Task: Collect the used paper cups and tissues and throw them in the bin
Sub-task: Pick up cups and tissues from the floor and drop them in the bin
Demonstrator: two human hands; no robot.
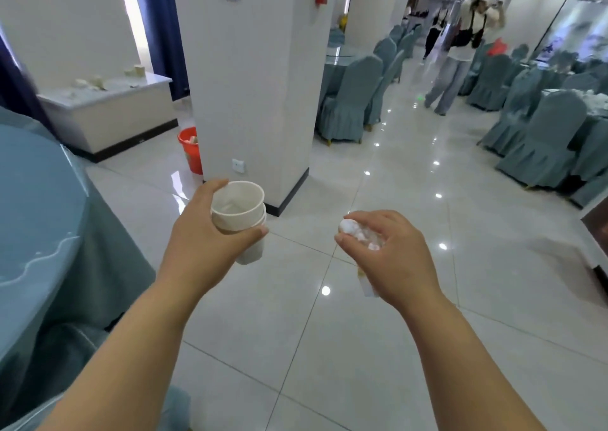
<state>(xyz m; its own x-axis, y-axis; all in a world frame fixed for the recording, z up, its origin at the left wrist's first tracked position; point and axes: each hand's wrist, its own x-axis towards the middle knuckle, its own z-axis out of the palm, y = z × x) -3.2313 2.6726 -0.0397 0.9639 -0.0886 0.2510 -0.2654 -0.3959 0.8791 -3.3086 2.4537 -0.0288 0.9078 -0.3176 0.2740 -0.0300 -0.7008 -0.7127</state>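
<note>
Forearms are stretching out over the glossy tiled floor, the two hands well apart. The left hand is gripping a nested stack of white paper cups, thumb and fingers curled round the wall, mouths facing up. The right hand is clutching a crumpled white tissue in its curled fingers. A white piece is sticking out beneath the palm, too hidden to identify. A round table in teal cloth is sitting at the left. Ahead, an orange bin is standing on the floor just beside a white pillar, with pale scraps showing inside. Behind it, more pale cups or scraps are lying on a white counter. Further back, teal-covered chairs are lining the aisle, where a person is walking.
</note>
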